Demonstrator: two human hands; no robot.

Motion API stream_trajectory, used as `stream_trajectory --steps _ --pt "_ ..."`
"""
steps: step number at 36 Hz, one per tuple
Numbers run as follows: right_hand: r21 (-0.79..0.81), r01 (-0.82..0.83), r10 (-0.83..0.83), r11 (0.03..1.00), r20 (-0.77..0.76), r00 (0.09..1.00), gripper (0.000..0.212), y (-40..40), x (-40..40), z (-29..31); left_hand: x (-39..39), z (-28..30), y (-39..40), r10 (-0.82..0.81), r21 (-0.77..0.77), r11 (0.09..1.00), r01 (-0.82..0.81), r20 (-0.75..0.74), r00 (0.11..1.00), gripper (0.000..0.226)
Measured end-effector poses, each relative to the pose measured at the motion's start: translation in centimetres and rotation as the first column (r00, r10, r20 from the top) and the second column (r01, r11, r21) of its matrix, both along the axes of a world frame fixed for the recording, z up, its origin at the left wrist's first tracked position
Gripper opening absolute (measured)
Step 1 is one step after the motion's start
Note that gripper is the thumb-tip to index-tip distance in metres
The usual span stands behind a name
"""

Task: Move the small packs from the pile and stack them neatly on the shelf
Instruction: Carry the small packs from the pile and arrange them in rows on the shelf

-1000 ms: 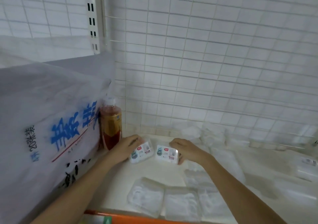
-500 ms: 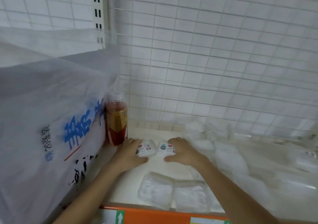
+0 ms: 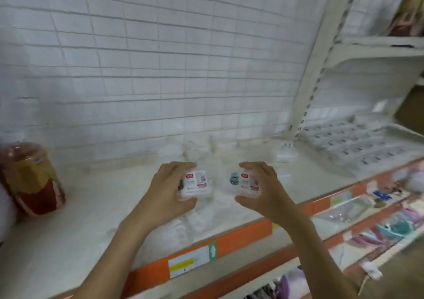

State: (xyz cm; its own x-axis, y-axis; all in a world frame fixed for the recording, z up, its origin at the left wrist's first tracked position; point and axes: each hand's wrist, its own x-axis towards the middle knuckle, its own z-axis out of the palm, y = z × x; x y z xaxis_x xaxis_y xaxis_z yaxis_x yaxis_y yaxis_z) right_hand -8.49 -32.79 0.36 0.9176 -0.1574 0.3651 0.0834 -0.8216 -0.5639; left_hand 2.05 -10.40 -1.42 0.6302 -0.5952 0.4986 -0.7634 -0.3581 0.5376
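Two small packs up, one in each hand, above the white shelf.
The left hand gripped a labelled small pack; the right hand pinched another pack, just apart. Mid-carry, I judged. Next: set both down square beside the stacked white packs, well right of the drink bottle.

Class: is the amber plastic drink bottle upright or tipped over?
Upright: the amber plastic drink bottle stands on its base on the white shelf.
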Motion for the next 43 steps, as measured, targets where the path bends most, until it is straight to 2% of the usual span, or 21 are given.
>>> stream_trajectory --steps 4,8,14,20,23,26,35,39,43 --pt "-0.038 0.145 -0.145 0.989 0.008 0.989 0.068 -5.8 -6.4 -1.0 -3.6 0.3 -8.2 -0.204 0.036 0.978 0.204 -0.006 0.979 0.065" --pt "-0.037 0.283 -0.284 0.958 -0.025 0.958 0.068 -12.1 -13.1 -2.2 -7.8 -0.8 -16.6 -0.284 0.052 0.955 0.291 -0.116 0.952 0.069" --pt "-0.027 0.424 -0.425 0.905 -0.087 0.901 0.07 -21.7 -22.4 -4.2 -13.9 -3.4 -27.9 -0.335 0.112 0.929 0.353 -0.157 0.929 0.078" --pt "0.003 0.527 -0.523 0.85 -0.122 0.844 0.072 -28.3 -29.1 -6.4 -19.2 -5.2 -36.6 -0.318 0.116 0.93 0.35 -0.227 0.92 0.07" --pt "0.071 0.548 -0.533 0.834 -0.16 0.831 0.076 -30.6 -31.4 -7.6 -21.1 -5.7 -39.9 -0.34 0.146 0.915 0.375 -0.219 0.914 0.066" --pt "0.121 0.564 -0.549 0.817 -0.138 0.825 0.076 -32.8 -32.6 -8.5 -22.0 -6.3 -42.8 -0.361 0.178 0.9 0.399 -0.212 0.908 0.066" --pt "0.116 0.563 -0.549 0.818 -0.134 0.825 0.075 -39.9 -31.2 -10.0 -21.4 -6.1 -51.2 -0.404 0.207 0.868 0.452 -0.238 0.883 0.067" --pt "0.089 0.542 -0.534 0.835 -0.103 0.839 0.073 -44.6 -28.9 -9.1 -19.3 -4.9 -55.9 -0.42 0.196 0.87 0.452 -0.186 0.888 0.081" --pt "0.095 0.503 -0.502 0.859 -0.034 0.864 0.069 -49.5 -25.5 -6.6 -15.5 -2.1 -60.6 -0.388 0.144 0.904 0.403 -0.124 0.913 0.069"
